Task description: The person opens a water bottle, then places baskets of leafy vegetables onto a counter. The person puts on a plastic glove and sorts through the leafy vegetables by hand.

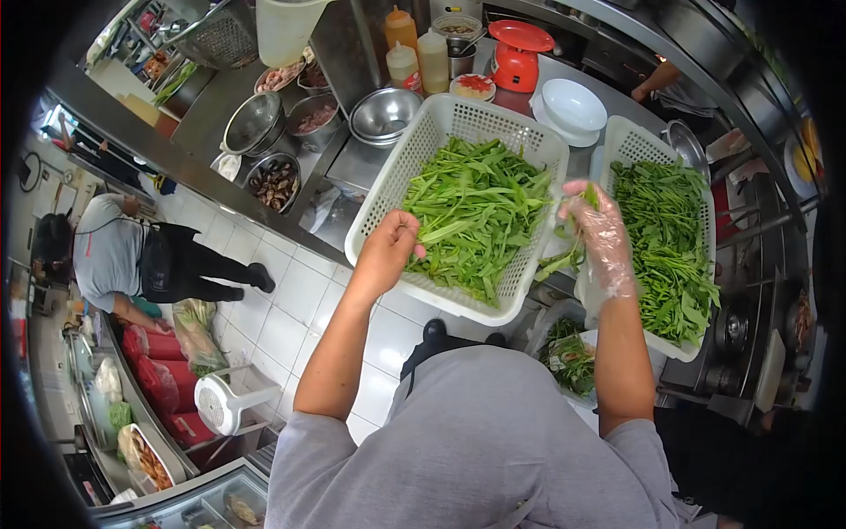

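Observation:
In the head view, my bare left hand (394,243) is closed at the left rim of a white perforated basket (370,189), its fingertips pinched on a water spinach leaf. That basket holds a heap of loose water spinach leaves (476,212). Over its right side, my right hand (601,234), in a clear plastic glove, curls around a few water spinach stems (573,251), with leaves hanging below the fingers. A second white basket (624,132) stands just right of this hand, full of darker, stemmier greens (661,238).
Below the baskets, a plastic bin (573,344) contains leafy scraps. A red kitchen scale (515,60), white bowls (573,106), sauce bottles (403,63) and steel bowls (385,115) line the counter behind. Another person (123,247) bends over at the left, near a white stool (231,401).

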`<state>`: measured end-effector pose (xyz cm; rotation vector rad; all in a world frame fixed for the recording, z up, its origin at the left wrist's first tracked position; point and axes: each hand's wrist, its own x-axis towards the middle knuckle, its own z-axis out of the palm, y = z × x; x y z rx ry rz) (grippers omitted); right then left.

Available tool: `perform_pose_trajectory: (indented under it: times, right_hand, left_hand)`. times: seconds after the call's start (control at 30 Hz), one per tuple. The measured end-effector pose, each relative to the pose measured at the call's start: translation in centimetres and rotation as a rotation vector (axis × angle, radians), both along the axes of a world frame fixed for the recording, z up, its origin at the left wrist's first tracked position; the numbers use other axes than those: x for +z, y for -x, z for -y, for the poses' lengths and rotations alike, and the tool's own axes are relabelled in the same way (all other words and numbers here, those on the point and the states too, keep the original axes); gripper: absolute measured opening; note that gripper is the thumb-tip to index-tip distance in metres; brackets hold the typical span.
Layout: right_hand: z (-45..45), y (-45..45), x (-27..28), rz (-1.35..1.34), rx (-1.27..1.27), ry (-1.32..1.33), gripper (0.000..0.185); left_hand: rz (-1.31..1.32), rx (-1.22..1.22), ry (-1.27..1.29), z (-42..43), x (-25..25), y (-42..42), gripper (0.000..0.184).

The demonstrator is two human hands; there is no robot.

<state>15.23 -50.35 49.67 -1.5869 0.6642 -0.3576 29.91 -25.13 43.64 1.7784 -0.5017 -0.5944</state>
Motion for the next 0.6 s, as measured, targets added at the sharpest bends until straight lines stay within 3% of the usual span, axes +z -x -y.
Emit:
perform_pose_trajectory:
  times: [0.07, 0.23, 0.3, 0.37, 0.43, 0.47, 0.6]
  right_hand:
    - [0.3, 0.8, -0.5, 0.210, 0.055, -0.034, 0.012]
    - [-0.5, 2.8, -0.2, 0.236, 0.025, -0.181, 0.012]
    - [-1.2, 3.0, 0.3, 0.106, 0.009, -0.027, 0.012]
    - [-0.9, 3.0, 0.0, 0.170, 0.034, 0.090, 0.013]
    - [-1.5, 2.9, 1.1, 0.248, -0.015, 0.386, 0.014]
    - [-1.0, 3.3, 1.2, 0.182, 0.051, 0.396, 0.016]
    - [-2.6, 3.2, 3.5, 0.081, 0.143, 0.089, 0.015]
  left_hand:
    - [0.009, 0.004, 0.051, 1.0, -0.1, 0.3, 0.013]
    - [-0.037, -0.067, 0.111, 2.9, 0.1, 1.2, 0.018]
    - [-0.013, -0.068, 0.097, 3.8, 0.5, 1.7, 0.019]
    - [-0.028, -0.119, 0.096, 4.4, 0.2, 1.8, 0.020]
    - [0.166, -0.135, 0.061, 5.1, 0.7, 2.6, 0.021]
    - [0.207, -0.152, 0.023, 5.4, 0.9, 2.8, 0.022]
    - [0.320, -0.222, 0.051, 6.3, 1.3, 3.9, 0.024]
